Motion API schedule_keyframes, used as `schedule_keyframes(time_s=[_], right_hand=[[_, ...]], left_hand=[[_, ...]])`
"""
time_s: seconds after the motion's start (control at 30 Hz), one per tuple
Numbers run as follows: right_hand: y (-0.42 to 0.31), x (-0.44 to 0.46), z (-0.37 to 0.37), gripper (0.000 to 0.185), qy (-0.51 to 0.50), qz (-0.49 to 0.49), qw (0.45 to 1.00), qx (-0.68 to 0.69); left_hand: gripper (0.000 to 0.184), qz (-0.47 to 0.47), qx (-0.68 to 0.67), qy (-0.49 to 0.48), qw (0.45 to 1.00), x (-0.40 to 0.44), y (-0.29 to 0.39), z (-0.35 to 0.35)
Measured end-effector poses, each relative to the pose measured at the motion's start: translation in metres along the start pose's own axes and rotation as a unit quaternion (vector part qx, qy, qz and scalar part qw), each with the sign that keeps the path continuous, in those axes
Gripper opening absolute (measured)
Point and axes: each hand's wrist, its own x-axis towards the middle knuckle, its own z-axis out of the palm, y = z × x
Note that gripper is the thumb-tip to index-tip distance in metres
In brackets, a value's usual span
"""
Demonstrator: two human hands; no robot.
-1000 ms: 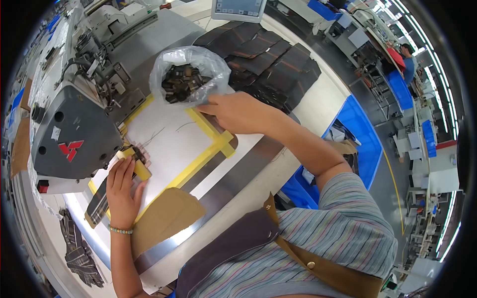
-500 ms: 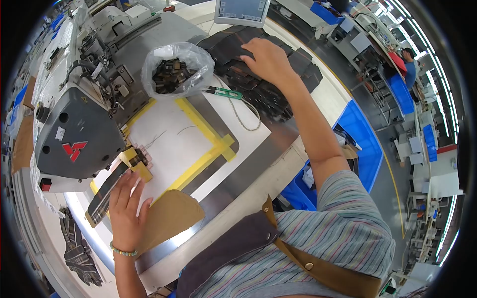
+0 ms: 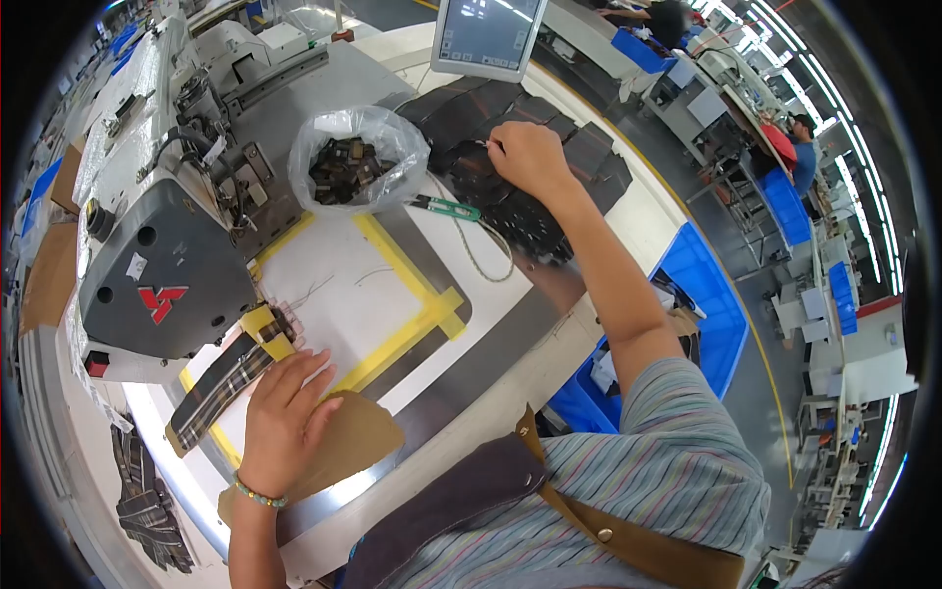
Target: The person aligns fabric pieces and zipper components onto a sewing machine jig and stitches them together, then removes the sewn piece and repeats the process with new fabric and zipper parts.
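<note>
My left hand [image 3: 283,417], fingers apart, hovers just right of a plaid fabric strap [image 3: 221,383]. The strap's far end lies at a yellow-taped clamp [image 3: 267,329] below the dark sewing machine head [image 3: 162,280]. Under my left hand is a brown cardboard piece [image 3: 358,437]. My right hand [image 3: 533,162] is over a spread of dark fabric pieces [image 3: 579,167] at the back right, its fingers curled and pinching the edge of one piece. Its fingertips are partly hidden.
A clear plastic bag [image 3: 392,182] of small dark plaid pieces stands behind the yellow-taped sheet [image 3: 339,285]. Green-handled thread snips [image 3: 451,208] lie beside it. More plaid straps [image 3: 147,506] are at left. A screen [image 3: 486,34] stands behind; a blue bin [image 3: 711,344] sits at right.
My left hand has come off the plaid strap and moved right, baring more of it. My right hand has drawn back over the dark pieces, with its fingers curling in. The view has shifted slightly.
</note>
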Motion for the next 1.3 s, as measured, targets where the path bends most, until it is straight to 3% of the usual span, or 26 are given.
schedule_keyframes(time_s=[0.2,0.3,0.43,0.53,0.57,0.63,0.7,0.77,0.87,0.97,1.03,1.07,1.13,1.17,1.2,1.3], right_hand=[[-0.016,-0.002,-0.028,0.019,0.151,0.037,0.987,0.031],[-0.069,-0.021,-0.062,0.012,0.201,-0.025,0.977,0.062],[-0.144,-0.064,-0.067,0.013,0.184,-0.269,0.943,0.070],[-0.181,-0.096,-0.053,0.013,0.095,-0.376,0.905,0.174],[-0.190,-0.104,-0.047,0.014,0.072,-0.390,0.892,0.216],[-0.205,-0.107,-0.040,0.019,0.042,-0.386,0.869,0.305],[-0.207,-0.093,-0.033,0.026,0.026,-0.343,0.849,0.401],[-0.205,-0.071,-0.036,0.025,0.051,-0.374,0.845,0.379],[-0.197,-0.055,-0.016,0.022,-0.168,-0.425,0.763,0.457],[-0.206,-0.042,-0.018,0.019,-0.304,-0.357,0.741,0.481],[-0.213,-0.032,-0.005,0.022,-0.243,-0.366,0.767,0.468],[-0.216,-0.024,0.001,0.023,-0.222,-0.366,0.785,0.447],[-0.221,-0.008,0.009,0.022,-0.211,-0.361,0.806,0.419],[-0.224,-0.001,0.014,0.022,-0.214,-0.367,0.806,0.411],[-0.228,0.005,0.018,0.021,-0.217,-0.373,0.807,0.402],[-0.238,0.012,0.022,0.022,-0.246,-0.356,0.826,0.362]], left_hand=[[0.038,-0.037,-0.081,0.019,0.996,0.000,0.004,-0.004],[0.035,-0.119,-0.195,0.011,0.973,0.003,0.005,-0.005],[0.037,-0.247,-0.474,0.026,0.845,0.015,0.002,0.021],[0.046,-0.308,-0.600,0.033,0.738,0.028,0.006,0.032],[0.033,-0.303,-0.640,0.027,0.706,0.027,0.000,0.039],[0.021,-0.357,-0.500,-0.006,0.789,0.018,-0.007,0.042],[0.020,-0.307,-0.530,0.075,0.787,0.014,0.003,0.045],[0.021,-0.309,-0.480,0.018,0.821,-0.001,-0.011,0.048],[0.023,-0.294,-0.473,0.018,0.830,-0.007,-0.006,0.039],[0.025,-0.324,-0.433,0.029,0.840,-0.013,-0.013,0.035],[0.026,-0.339,-0.362,0.075,0.865,-0.011,-0.010,0.019],[0.019,-0.328,-0.251,0.091,0.906,-0.007,-0.008,0.009],[0.013,-0.181,-0.030,0.137,0.973,-0.010,-0.027,0.006],[0.011,-0.101,0.083,0.156,0.979,-0.013,-0.037,0.005],[0.025,-0.089,0.106,0.120,0.983,-0.015,-0.042,0.003],[0.040,-0.028,0.162,0.087,0.983,-0.008,-0.047,0.008]])
